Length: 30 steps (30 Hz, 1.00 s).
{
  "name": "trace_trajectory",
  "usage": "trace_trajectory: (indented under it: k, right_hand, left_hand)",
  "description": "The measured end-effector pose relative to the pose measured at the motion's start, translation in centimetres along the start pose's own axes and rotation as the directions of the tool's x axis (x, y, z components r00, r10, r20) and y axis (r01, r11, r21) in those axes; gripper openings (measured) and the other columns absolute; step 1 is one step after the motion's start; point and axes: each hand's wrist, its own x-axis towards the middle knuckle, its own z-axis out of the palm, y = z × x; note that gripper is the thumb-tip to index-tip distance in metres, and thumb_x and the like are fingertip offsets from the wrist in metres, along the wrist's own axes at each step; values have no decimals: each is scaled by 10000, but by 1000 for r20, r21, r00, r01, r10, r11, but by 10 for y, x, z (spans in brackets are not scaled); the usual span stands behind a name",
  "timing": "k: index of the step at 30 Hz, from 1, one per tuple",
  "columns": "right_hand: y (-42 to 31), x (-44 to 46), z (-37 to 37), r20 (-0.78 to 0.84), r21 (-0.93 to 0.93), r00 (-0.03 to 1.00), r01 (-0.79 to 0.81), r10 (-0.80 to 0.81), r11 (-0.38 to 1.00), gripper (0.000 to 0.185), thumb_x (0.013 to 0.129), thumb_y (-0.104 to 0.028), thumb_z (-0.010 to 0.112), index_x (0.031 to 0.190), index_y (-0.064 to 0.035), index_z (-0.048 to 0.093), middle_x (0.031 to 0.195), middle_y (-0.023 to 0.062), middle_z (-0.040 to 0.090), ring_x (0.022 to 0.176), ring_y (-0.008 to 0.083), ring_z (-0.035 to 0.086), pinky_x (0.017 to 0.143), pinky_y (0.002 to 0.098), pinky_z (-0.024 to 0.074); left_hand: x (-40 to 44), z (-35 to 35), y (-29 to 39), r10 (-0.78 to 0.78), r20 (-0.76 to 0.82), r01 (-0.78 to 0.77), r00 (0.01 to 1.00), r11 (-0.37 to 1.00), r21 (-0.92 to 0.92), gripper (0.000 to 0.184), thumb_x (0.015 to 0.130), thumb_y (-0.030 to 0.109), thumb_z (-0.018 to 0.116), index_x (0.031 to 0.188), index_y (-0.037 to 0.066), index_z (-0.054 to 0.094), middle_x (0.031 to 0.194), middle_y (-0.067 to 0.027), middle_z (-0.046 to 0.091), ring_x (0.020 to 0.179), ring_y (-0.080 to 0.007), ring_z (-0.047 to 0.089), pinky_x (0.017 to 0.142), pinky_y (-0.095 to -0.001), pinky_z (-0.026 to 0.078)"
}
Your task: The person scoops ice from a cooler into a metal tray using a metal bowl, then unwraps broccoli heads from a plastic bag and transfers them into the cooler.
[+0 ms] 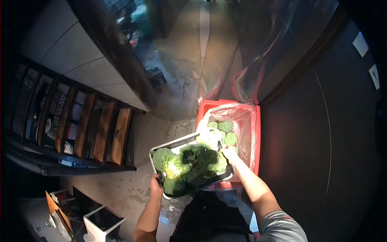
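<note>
A rectangular tray [189, 140] full of broccoli [173, 163] is held at an angle in front of my body. My left hand [156, 184] grips its left end, and my right hand [229, 154] grips its right end, fingers wrapped at the rim. The tray's right end overlaps a red bin [258, 133] lined with a clear plastic bag [246, 117]. Several broccoli heads [226, 126] lie inside the bin. Bright light washes out the tray's upper right corner. The near part of the bin is hidden under the tray and my right arm.
Wooden stairs [102, 131] rise on the left. Clear plastic strip curtains [205, 52] hang in a doorway beyond the bin. A dark wall [302, 141] stands close on the right. A white chair [98, 228] is at the lower left on a wet-looking floor [121, 181].
</note>
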Motion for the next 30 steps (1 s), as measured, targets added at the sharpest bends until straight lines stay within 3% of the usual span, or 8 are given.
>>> trace_trajectory:
  k: [9,15,18,21,23,25,27,30]
  right_hand:
    - [-13,170,-49,-144,404,986,131,-79,905,49,637,-45,590,653,-64,548,638,-5,508,631,111,462,620,240,373]
    - [-44,244,-79,-209,364,978,69,9,929,85,715,-78,541,760,-17,579,693,41,563,626,134,517,578,276,425]
    - [-39,276,-85,-215,446,977,89,11,890,211,747,-105,544,931,-2,555,797,65,583,657,141,528,624,270,439]
    - [-53,274,-75,-364,338,930,178,-46,924,252,800,-171,560,990,-6,550,844,48,586,789,120,533,724,242,417]
    - [-36,282,-83,-238,382,971,110,-17,917,445,805,-306,577,1103,18,512,909,91,596,897,153,540,804,262,405]
    - [-31,289,-85,-316,9,947,57,-52,998,662,760,-467,581,1220,-13,435,1033,191,549,997,268,532,880,337,389]
    - [-86,240,-60,-530,-539,822,-136,-209,831,808,692,-569,587,1296,-83,360,1158,261,440,1092,381,453,932,420,352]
    - [-129,202,-39,-221,-667,928,81,-301,740,828,594,-529,686,1251,-111,404,1232,238,375,1117,397,397,930,420,347]
  left_hand:
    - [136,173,4,-17,104,5,994,993,120,395,684,12,487,1078,-7,510,925,-100,563,835,-225,550,784,-354,457]
    - [229,264,-3,-95,100,68,990,967,245,452,701,-27,501,1147,42,479,960,-95,556,878,-218,541,792,-357,458]
    - [249,291,-9,-81,235,-11,969,931,364,356,764,3,504,1116,50,492,935,-44,572,861,-184,552,779,-319,458]
    - [303,273,-25,115,417,-355,901,749,560,271,865,110,506,1120,25,475,974,-31,562,878,-120,519,796,-245,404]
    - [306,266,-26,167,458,-428,873,715,553,284,887,139,483,1142,18,456,986,-30,556,878,-107,502,798,-232,391]
    - [303,275,-28,249,480,-508,841,668,543,302,900,162,468,1162,13,444,1016,-33,548,904,-107,491,821,-233,378]
    - [283,289,-29,322,486,-572,813,600,559,323,906,179,463,1181,12,438,1064,-41,540,957,-121,487,864,-248,364]
    - [290,288,-30,353,516,-624,780,503,599,357,907,184,459,1206,-7,417,1095,-63,531,977,-122,479,868,-247,363]
